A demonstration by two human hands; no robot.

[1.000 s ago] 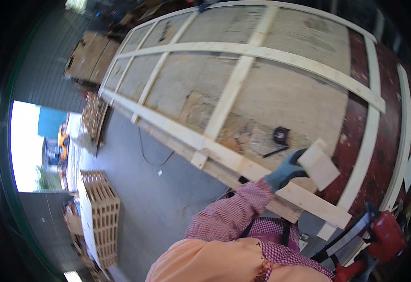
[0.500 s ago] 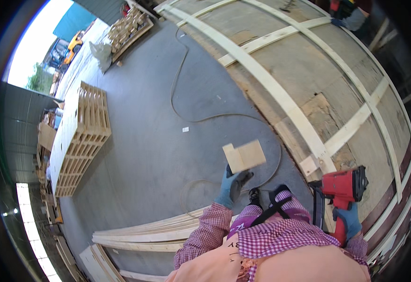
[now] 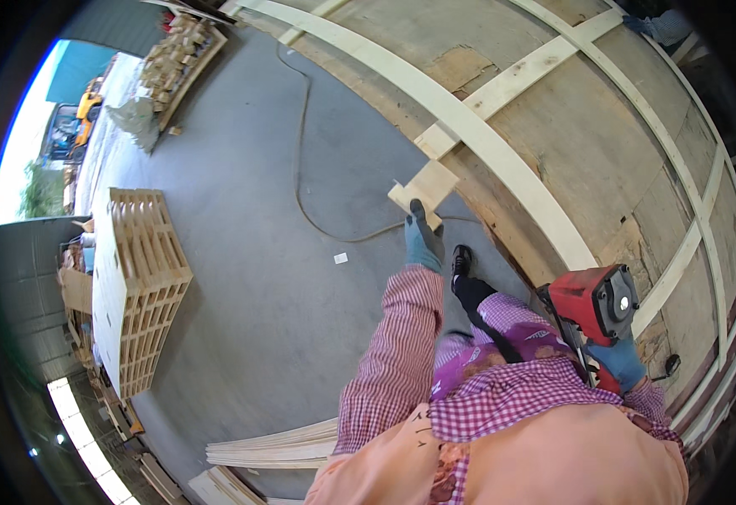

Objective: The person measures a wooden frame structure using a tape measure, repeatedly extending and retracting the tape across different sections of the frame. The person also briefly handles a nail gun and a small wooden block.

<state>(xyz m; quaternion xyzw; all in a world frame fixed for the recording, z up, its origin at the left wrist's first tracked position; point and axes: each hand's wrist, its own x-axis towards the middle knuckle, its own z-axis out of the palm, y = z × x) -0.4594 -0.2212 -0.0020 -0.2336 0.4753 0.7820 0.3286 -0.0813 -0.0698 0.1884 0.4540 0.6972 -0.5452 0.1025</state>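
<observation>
My left hand (image 3: 424,240), in a grey-and-blue glove, is stretched forward and closed round small flat wooden blocks (image 3: 435,182). They are held just off the table's near edge, close to the end of a crosswise wooden strip (image 3: 519,84). My right hand (image 3: 622,364), in a blue glove, is wrapped round the handle of a red nail gun (image 3: 585,301) beside my hip. The nail gun is over the near part of the plywood-topped table (image 3: 544,143). On that table long pale wooden strips (image 3: 544,206) lie across the crosswise ones, forming a grid.
A hose (image 3: 300,160) snakes over the grey floor (image 3: 233,278). Stacked wooden panels (image 3: 136,295) stand on the left, with a loaded pallet (image 3: 184,67) farther off. Long boards (image 3: 275,444) lie low behind my left arm. Another person's gloved hand (image 3: 637,25) touches the far table edge.
My left hand has reached forward with the wooden blocks toward the table edge. The view has shifted along the table as I stepped, and the nail gun has come along in my right hand.
</observation>
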